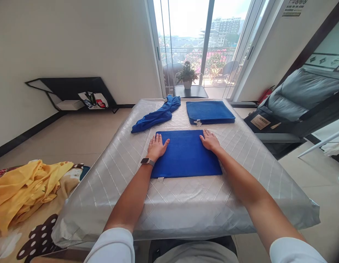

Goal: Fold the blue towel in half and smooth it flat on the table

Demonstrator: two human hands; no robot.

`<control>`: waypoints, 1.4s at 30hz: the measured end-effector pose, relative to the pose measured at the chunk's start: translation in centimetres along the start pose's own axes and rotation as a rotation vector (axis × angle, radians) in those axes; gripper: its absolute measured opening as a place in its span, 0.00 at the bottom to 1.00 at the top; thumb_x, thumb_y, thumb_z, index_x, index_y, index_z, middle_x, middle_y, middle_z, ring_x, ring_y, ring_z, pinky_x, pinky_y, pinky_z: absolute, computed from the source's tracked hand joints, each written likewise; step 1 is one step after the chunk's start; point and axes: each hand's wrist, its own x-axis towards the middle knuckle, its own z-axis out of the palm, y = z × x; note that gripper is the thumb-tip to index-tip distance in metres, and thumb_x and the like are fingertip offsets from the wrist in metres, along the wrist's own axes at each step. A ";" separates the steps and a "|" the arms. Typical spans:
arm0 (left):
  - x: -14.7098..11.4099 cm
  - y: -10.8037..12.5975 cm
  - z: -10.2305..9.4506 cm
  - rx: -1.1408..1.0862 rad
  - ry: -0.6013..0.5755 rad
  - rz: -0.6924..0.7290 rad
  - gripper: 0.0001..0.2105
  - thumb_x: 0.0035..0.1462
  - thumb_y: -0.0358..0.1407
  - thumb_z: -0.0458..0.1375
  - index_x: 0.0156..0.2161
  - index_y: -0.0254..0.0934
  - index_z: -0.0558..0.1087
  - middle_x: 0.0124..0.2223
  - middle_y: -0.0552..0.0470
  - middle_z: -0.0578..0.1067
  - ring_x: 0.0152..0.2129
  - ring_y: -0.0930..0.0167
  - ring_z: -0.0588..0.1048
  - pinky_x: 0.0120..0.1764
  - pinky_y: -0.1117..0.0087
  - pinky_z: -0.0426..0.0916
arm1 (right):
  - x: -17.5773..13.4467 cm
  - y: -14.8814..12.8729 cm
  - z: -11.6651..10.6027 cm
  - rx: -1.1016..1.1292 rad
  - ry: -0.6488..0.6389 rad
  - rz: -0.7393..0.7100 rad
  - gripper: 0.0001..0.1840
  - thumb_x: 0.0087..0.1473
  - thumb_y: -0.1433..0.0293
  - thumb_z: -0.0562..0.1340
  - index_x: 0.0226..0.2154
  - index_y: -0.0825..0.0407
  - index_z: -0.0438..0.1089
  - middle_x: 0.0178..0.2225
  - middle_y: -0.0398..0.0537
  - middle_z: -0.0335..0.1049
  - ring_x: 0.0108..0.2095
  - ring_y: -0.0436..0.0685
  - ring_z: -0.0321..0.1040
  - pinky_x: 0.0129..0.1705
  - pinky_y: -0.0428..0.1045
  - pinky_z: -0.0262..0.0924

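Note:
A blue towel [187, 155] lies flat on the table in front of me, its shape a neat rectangle, with a small white tag at its near left edge. My left hand [157, 147] rests on its far left corner, fingers spread. On the far right corner lies my right hand [210, 140], open and flat. Behind it to the right is a stack of folded blue towels [210, 111], also with a white tag showing. A crumpled blue towel [158, 115] sits behind it to the left.
A silvery quilted cover [125, 160] drapes over the table. Yellow cloth [29, 190] is heaped at the left. To the right stands a grey recliner [309, 95]. Beyond the table's far edge, a potted plant [187, 75] stands on a chair before the glass door.

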 end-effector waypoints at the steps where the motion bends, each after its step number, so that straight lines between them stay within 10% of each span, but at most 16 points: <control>1: 0.0 0.0 0.0 0.001 0.000 -0.002 0.46 0.68 0.62 0.29 0.74 0.25 0.50 0.76 0.33 0.49 0.73 0.52 0.50 0.71 0.50 0.47 | 0.1 0.1 0.3 0.003 0.005 0.003 0.38 0.72 0.56 0.39 0.75 0.59 0.43 0.77 0.54 0.38 0.76 0.58 0.36 0.74 0.56 0.33; 18: 0.7 1.9 -2.1 0.064 -0.020 -0.176 0.46 0.70 0.61 0.38 0.72 0.17 0.52 0.74 0.28 0.52 0.72 0.49 0.50 0.72 0.50 0.43 | 0.1 0.3 0.7 0.047 0.029 0.000 0.38 0.72 0.57 0.39 0.75 0.60 0.44 0.77 0.54 0.39 0.76 0.57 0.37 0.74 0.55 0.32; 29: 2.4 20.4 2.6 -0.096 -0.114 0.384 0.40 0.72 0.55 0.28 0.73 0.26 0.55 0.75 0.39 0.55 0.73 0.61 0.51 0.73 0.56 0.44 | -0.5 0.4 0.6 0.029 0.052 -0.029 0.35 0.71 0.62 0.41 0.75 0.57 0.46 0.77 0.53 0.39 0.75 0.57 0.38 0.74 0.55 0.35; 42: 3.5 2.1 -0.3 0.004 -0.006 -0.027 0.41 0.71 0.57 0.30 0.74 0.26 0.50 0.76 0.39 0.50 0.74 0.59 0.48 0.73 0.55 0.42 | -0.2 0.1 0.5 0.056 0.034 0.015 0.37 0.72 0.59 0.41 0.75 0.62 0.45 0.76 0.55 0.39 0.76 0.57 0.37 0.74 0.55 0.32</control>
